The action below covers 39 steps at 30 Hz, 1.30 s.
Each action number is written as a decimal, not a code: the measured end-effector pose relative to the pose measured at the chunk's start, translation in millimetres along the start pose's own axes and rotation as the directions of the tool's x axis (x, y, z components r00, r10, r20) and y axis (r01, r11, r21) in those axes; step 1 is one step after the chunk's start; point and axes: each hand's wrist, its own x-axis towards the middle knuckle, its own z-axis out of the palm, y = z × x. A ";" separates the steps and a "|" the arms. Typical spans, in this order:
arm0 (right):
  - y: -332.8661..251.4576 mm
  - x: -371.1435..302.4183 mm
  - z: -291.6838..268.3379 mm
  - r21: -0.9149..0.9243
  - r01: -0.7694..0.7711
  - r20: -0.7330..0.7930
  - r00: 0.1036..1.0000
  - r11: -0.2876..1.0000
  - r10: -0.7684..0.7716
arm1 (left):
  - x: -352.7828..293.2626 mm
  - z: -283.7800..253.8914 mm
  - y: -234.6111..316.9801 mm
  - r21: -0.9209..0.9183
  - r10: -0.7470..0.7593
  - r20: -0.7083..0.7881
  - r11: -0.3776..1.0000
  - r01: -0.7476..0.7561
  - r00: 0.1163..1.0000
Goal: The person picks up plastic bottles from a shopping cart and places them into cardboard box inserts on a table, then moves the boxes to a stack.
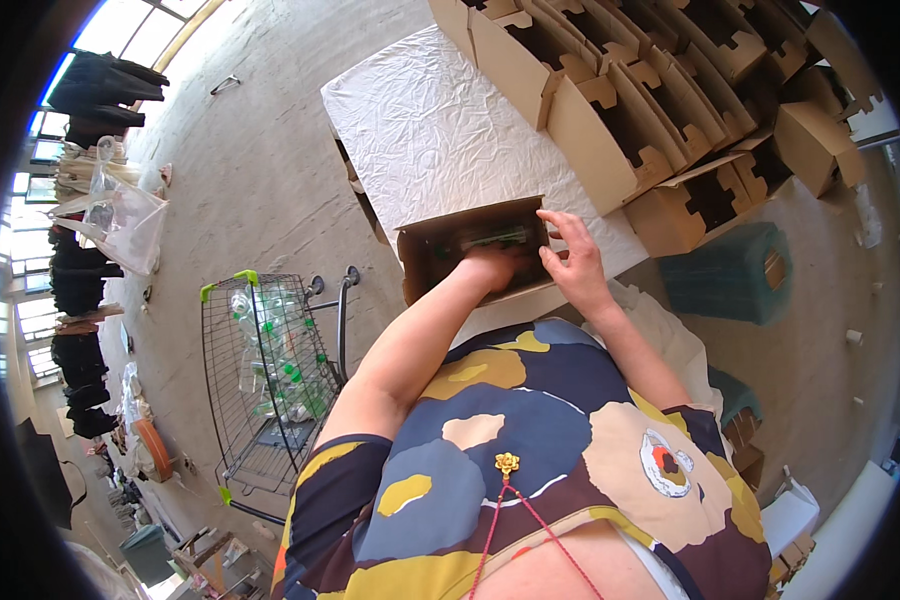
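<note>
A brown cardboard box [425, 262], its top side open, stands at the near end of the white-covered table. My left hand [492, 268] reaches down into it. The fingers of that hand are hidden and blurred. Beside them in the box lies a clear and green thing [497, 237] that resembles a plastic bottle. My right hand [577, 258] grips the box at its right wall, the thumb and fingertips curled on the edge with a gap between them.
White crinkled cloth covers the table [420, 120]. Several open cardboard boxes [640, 110] crowd its right side. A wire shopping cart [260, 370] holding clear bottles [285, 345] with green caps stands at the left. A dark green wrapped bundle [730, 272] sits on the floor to the right.
</note>
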 end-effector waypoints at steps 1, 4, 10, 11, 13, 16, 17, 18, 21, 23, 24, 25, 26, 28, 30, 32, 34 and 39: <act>0.3 -0.5 2.7 -0.045 0.028 -0.009 1.000 0.999 -0.028 | 3.2 0.6 -2.7 -0.028 0.008 -0.006 1.000 -0.008 1.000; -2.1 1.3 11.2 -0.162 0.084 -0.028 0.996 0.983 -0.090 | 23.2 10.7 -3.9 0.089 0.064 -0.109 0.995 -0.054 0.992; -3.4 -4.2 20.9 -0.216 0.072 -0.090 0.992 0.974 -0.094 | 45.7 25.4 20.0 0.658 0.109 -0.072 0.752 -0.035 0.991; -3.5 -4.0 20.5 -0.213 0.066 -0.102 0.991 0.975 -0.089 | 51.0 30.2 20.5 0.653 0.121 -0.115 0.757 -0.017 0.986; -1.5 -4.5 23.6 -0.219 0.070 -0.128 0.987 0.973 -0.099 | 53.8 29.5 19.8 0.646 0.152 -0.158 0.764 -0.014 0.976; -0.4 -4.7 25.8 -0.228 0.074 -0.152 0.982 0.971 -0.110 | 44.6 5.5 22.3 0.449 0.128 -0.087 0.890 -0.076 0.988; -0.9 -4.5 26.2 -0.231 0.085 -0.157 0.980 0.969 -0.124 | 59.5 22.2 7.7 0.323 0.140 -0.160 0.943 -0.083 0.977; 2.6 -3.9 23.7 -0.237 0.086 -0.174 0.976 0.968 -0.129 | 52.0 2.6 16.3 0.339 0.131 -0.022 0.934 -0.116 0.991; -3.1 -2.2 22.7 -0.116 0.017 -0.180 0.983 0.993 -0.037 | 27.0 -49.6 21.9 0.268 -0.029 0.410 0.959 -0.090 0.912; 8.0 -2.0 16.9 -0.069 -0.027 -0.208 0.978 0.997 0.012 | -8.7 -80.3 19.5 0.168 0.108 0.217 0.975 -0.146 0.970; 5.6 -1.8 17.0 -0.032 -0.035 -0.202 0.979 0.999 0.028 | -24.3 -86.6 7.4 0.128 0.182 0.120 0.972 -0.198 0.976; 3.3 -2.2 15.1 0.005 -0.051 -0.203 0.978 0.999 0.051 | -41.1 -99.5 3.1 0.103 0.228 0.040 0.967 -0.231 0.973; 2.9 -2.3 13.3 0.041 -0.067 -0.206 0.976 0.997 0.075 | -57.1 -111.3 0.0 0.083 0.272 -0.041 0.960 -0.268 0.961; 7.1 -0.6 11.4 0.032 -0.029 -0.219 0.975 0.999 0.036 | -81.5 -113.1 -9.8 0.016 0.278 -0.187 0.960 -0.280 0.942; 9.0 1.8 10.2 0.037 -0.030 -0.212 0.977 0.999 0.037 | -101.4 -107.8 -12.7 -0.100 0.201 -0.305 0.965 -0.242 0.931; 4.8 2.0 10.4 0.045 -0.048 -0.199 0.978 0.998 0.056 | -109.0 -93.6 -15.9 -0.180 0.087 -0.385 0.969 -0.168 0.919; 3.0 2.3 11.3 0.044 -0.058 -0.182 0.981 0.997 0.065 | -113.7 -77.2 -18.7 -0.340 -0.081 -0.447 0.936 -0.086 0.891; 1.0 1.7 8.7 0.027 -0.049 -0.169 0.984 0.998 0.052 | -109.5 -73.3 -17.5 -0.496 -0.334 -0.336 0.857 0.136 0.881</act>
